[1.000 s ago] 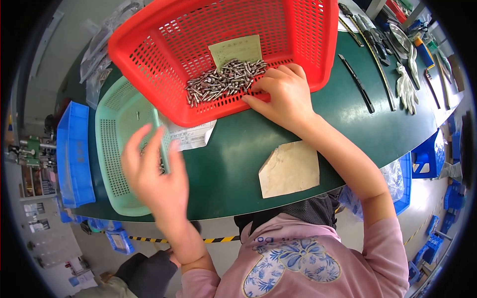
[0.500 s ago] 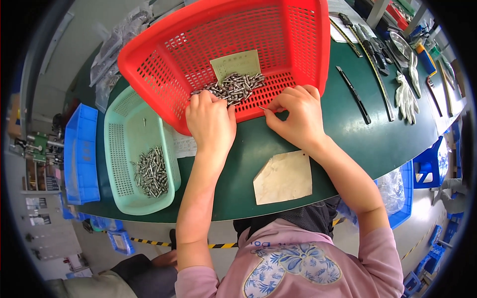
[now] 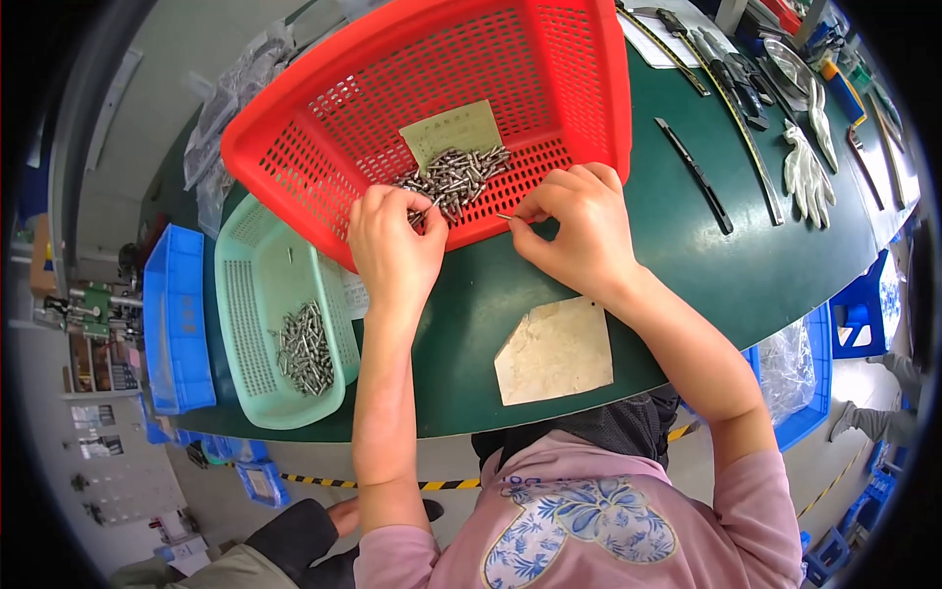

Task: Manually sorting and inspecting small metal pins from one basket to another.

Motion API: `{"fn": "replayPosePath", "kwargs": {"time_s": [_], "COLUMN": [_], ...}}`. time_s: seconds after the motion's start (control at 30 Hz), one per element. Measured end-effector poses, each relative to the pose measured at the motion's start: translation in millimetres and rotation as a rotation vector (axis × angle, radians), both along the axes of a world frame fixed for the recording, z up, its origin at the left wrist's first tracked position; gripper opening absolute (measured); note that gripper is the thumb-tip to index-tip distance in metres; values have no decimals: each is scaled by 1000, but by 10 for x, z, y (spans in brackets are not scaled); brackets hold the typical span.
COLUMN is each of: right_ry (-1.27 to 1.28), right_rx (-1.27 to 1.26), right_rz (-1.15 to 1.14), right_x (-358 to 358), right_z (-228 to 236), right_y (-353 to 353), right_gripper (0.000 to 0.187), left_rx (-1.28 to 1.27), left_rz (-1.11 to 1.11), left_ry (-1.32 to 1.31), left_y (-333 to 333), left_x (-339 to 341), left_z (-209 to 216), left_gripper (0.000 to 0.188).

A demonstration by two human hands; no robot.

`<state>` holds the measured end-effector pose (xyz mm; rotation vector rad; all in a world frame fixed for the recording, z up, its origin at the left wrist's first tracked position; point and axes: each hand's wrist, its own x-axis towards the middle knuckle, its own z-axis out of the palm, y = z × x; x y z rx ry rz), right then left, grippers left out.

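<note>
A large red perforated basket (image 3: 589,88) is tilted toward me on the green table, with a pile of small metal pins (image 3: 456,182) at its lower side. My right hand (image 3: 579,226) is at the basket's front rim, pinching one thin metal pin (image 3: 504,217) between thumb and forefinger. Over the same rim, further left, my left hand (image 3: 388,250) has its fingers curled at the edge of the pile. Whatever it grips is hidden. A yellowish paper slip (image 3: 451,130) lies behind the pile. Left of the red basket, a pale green basket (image 3: 339,285) holds more metal pins (image 3: 306,353).
A blue bin (image 3: 182,324) stands at the far left. A worn cardboard piece (image 3: 554,353) lies near the table's front edge. To the right are a black cutter knife (image 3: 695,177), a tape measure strip (image 3: 751,147) and white gloves (image 3: 807,182). Another person's leg (image 3: 294,540) shows below.
The view has shifted slightly. My left hand has moved a little left along the red basket's rim, its thumb now nearer its fingers. My right hand still pinches the pin.
</note>
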<state>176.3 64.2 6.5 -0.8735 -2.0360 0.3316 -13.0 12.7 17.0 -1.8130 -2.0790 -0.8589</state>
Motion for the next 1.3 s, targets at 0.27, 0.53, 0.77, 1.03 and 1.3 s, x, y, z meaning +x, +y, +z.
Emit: {"fn": "replayPosePath", "kwargs": {"time_s": [0.27,0.53,0.77,1.03,1.3], "right_ry": [-3,-44,24,5,-151], "right_rx": [-3,11,94,159,540], "right_rz": [8,57,103,179,222], "right_x": [57,9,98,151,191], "right_z": [-35,23,58,-102,-8], "right_y": [28,79,100,242,335], "right_gripper": [6,9,5,8,10], "left_rx": [-149,-93,289,-87,-51], "left_rz": [-215,-204,-227,-169,-117], "left_ry": [96,238,-788,-1542,-1498], "left_y": [64,70,161,101,313], "left_x": [-11,-65,547,656,793], "left_z": [-8,8,-196,-160,-253], "left_gripper": [10,9,11,22,17]}}
